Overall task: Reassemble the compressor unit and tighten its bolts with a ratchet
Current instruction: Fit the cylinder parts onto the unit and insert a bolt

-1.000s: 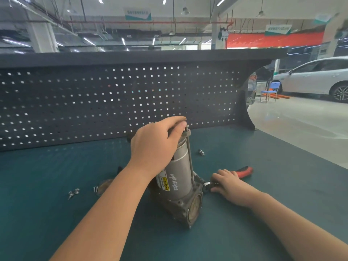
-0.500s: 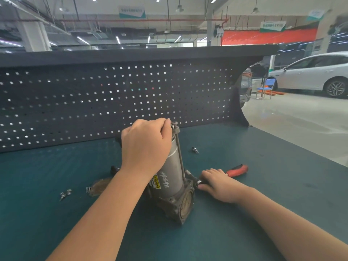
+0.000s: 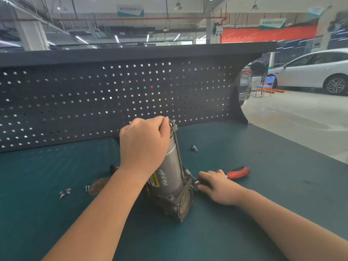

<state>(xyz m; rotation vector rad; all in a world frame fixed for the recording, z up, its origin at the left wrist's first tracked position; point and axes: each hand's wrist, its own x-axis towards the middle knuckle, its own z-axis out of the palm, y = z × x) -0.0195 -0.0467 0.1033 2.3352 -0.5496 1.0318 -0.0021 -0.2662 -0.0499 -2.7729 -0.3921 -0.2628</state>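
My left hand [image 3: 144, 142] is curled over the top of the compressor unit [image 3: 169, 178], fingers wrapped round its upper cap to hold it down. My right hand [image 3: 214, 185] grips the ratchet [image 3: 237, 172] close to its head, fingers closed on the shaft, with the red handle sticking out to the right; the head sits against the unit's base on the right side.

The unit stands tilted on the worktop [image 3: 263, 166], near the middle, with its grey cylinder leaning away from me. A long bolt [image 3: 178, 149] runs down its right side. I judge it heavy, rigid metal, smooth on the cylinder, so the cap and the square base are the surer places to hold.

Both forearms reach forward from the near edge, the left raised, the right low along the surface.

Loose bolts [image 3: 65, 192] lie to the left, and one small fitting [image 3: 194, 148] lies farther right.
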